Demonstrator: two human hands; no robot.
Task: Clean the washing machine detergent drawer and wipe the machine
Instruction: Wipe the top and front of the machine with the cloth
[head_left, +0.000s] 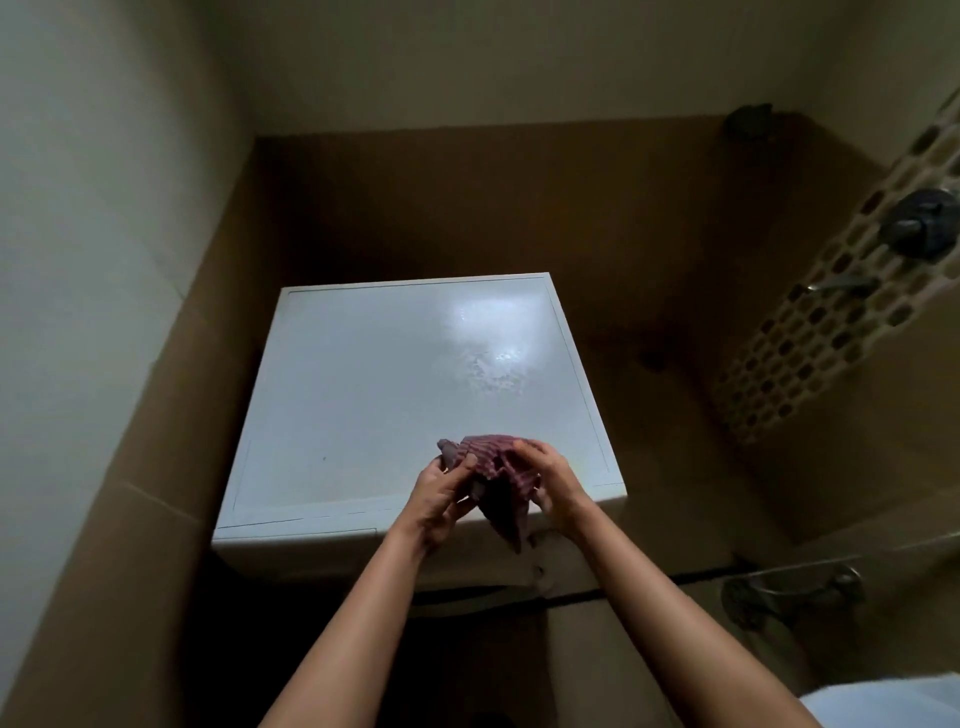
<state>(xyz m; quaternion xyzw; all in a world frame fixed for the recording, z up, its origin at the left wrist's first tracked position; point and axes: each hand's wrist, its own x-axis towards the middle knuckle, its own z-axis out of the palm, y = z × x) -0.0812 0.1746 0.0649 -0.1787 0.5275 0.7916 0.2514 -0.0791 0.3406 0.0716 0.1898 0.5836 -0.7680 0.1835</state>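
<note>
Dim tiled corner; the washing machine (395, 374) stands against the wall, a wet patch (488, 358) on its top's far right. My left hand (441, 493) and right hand (550, 478) both pinch the bunched striped cloth (498, 457) above the front edge. Held this loosely, it could slip down the front, or merely smear that water.

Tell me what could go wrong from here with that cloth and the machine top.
1. The left hand and right hand hold the cloth bunched, a tail hanging past the front edge; wiped like that, it may smear rather than lift dirt.
2. The wet-looking sheen on the far right of the washing machine top could dry into streaks if skipped.
3. The small dark speck near the left front is easy to miss.
</note>
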